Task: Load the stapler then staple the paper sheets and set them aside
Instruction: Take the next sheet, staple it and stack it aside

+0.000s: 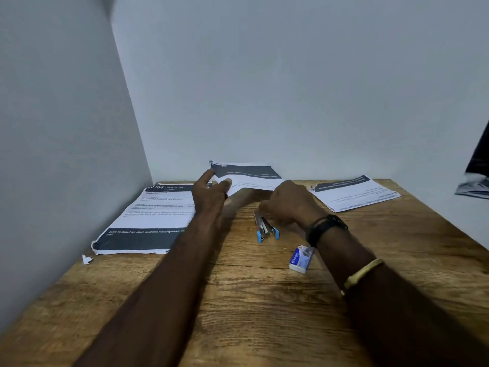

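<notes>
A blue and silver stapler (265, 227) lies on the wooden table (238, 300), its far end under my right hand (288, 205), whose fingers curl down onto it. My left hand (210, 196) holds a set of printed paper sheets (248, 178) lifted off the table near the back wall, thumb and fingers pinching the near edge. A small white and blue staple box (300, 260) rests just right of the stapler, beside my right wrist.
A printed sheet with dark bands (150, 221) lies flat at the left by the side wall, a torn scrap (87, 259) at its corner. Another printed sheet (354, 193) lies at the back right. Dark items (476, 178) sit at the far right edge.
</notes>
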A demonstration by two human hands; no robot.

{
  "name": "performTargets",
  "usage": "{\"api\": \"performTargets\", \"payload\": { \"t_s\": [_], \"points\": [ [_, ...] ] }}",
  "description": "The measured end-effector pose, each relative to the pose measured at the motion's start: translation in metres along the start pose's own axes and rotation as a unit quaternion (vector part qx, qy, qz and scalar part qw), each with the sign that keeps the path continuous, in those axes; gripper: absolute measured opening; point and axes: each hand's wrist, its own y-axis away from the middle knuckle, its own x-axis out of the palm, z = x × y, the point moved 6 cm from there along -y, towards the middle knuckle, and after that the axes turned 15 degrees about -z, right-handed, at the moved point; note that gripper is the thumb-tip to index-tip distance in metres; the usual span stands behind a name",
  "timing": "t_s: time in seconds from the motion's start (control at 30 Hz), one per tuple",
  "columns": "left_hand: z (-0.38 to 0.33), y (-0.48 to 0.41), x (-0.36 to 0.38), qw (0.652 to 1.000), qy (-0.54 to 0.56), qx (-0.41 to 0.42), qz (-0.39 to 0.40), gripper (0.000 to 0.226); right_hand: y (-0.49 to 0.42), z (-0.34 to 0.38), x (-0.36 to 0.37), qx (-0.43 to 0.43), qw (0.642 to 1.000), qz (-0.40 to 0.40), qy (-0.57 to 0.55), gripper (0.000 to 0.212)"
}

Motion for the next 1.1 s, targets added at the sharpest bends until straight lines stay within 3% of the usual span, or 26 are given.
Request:
{"api": "performTargets", "payload": {
  "t_s": [0.1,0.2,0.27,0.4,0.57,0.77,1.1],
  "points": [
    [0.000,0.002,-0.001,0.996,0.062,-0.070,0.002,0.056,-0.011,-0.020,-0.014,0.116,0.965,-0.094,-0.215,0.023],
    [0.002,0.010,-0.001,0.987,0.109,-0.121,0.014,0.057,-0.011,-0.037,-0.008,0.230,0.883,-0.097,-0.397,0.008],
    [0.001,0.016,-0.001,0.985,0.111,-0.126,0.025,0.055,-0.014,-0.043,-0.003,0.252,0.852,-0.109,-0.446,0.014],
    [-0.003,0.025,-0.004,0.997,0.032,-0.060,0.041,0.059,-0.021,-0.052,-0.011,0.223,0.859,-0.183,-0.423,0.033],
    [-0.006,0.047,0.016,0.996,-0.070,0.043,0.044,0.059,-0.033,-0.074,-0.040,0.192,0.878,-0.253,-0.359,0.035],
    [0.009,0.077,0.077,0.990,-0.089,0.032,0.106,0.061,-0.045,-0.131,-0.080,0.185,0.888,-0.312,-0.281,0.036],
    [0.042,0.109,0.162,0.964,-0.190,0.022,0.186,0.055,-0.068,-0.221,-0.101,0.230,0.888,-0.330,-0.223,0.030]
  ]
}}
